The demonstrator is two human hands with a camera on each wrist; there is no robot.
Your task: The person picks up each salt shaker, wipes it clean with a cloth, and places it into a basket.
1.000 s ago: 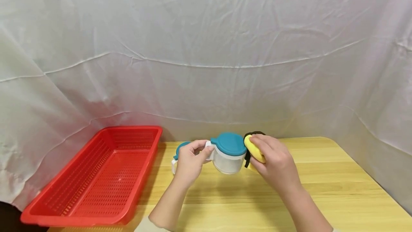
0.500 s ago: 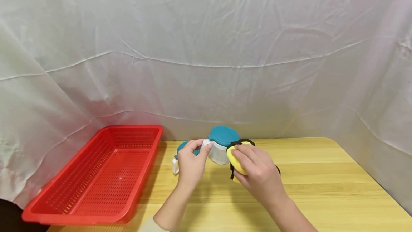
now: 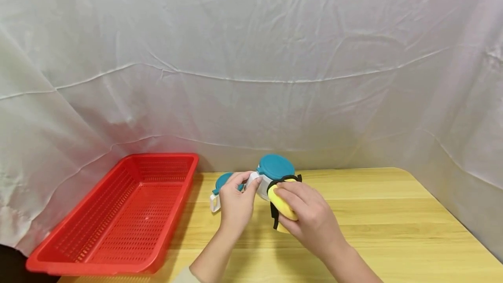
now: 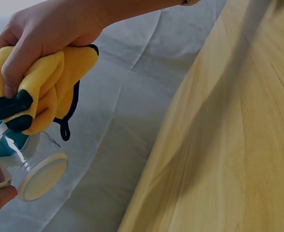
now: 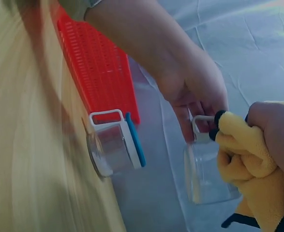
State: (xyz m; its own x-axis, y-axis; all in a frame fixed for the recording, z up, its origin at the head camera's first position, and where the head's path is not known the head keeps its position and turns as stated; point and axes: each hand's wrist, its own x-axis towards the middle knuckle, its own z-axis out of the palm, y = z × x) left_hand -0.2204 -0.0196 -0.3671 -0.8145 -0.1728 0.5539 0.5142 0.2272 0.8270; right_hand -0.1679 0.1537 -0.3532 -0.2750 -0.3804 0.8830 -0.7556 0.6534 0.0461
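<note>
My left hand point(image 3: 237, 202) grips the white handle point(image 3: 253, 179) of a clear jar point(image 5: 207, 171) with a blue lid point(image 3: 277, 167), held above the table. In my right hand point(image 3: 308, 213) is a bunched yellow cloth point(image 4: 52, 89) with black edging, pressed to the jar's near side close to the handle. Part of the jar is hidden behind the cloth in the head view. A second jar point(image 5: 112, 149) of the same kind stands on the table, left of my left hand and partly behind it.
A red perforated plastic basket point(image 3: 157, 248) stands at the left of the wooden table point(image 3: 393, 213). Pale fabric point(image 3: 251, 64) hangs behind the table and along its sides.
My right hand has moved left with the cloth, from the jar's right side to its front near the handle. The jar has shifted slightly left and tilted.
</note>
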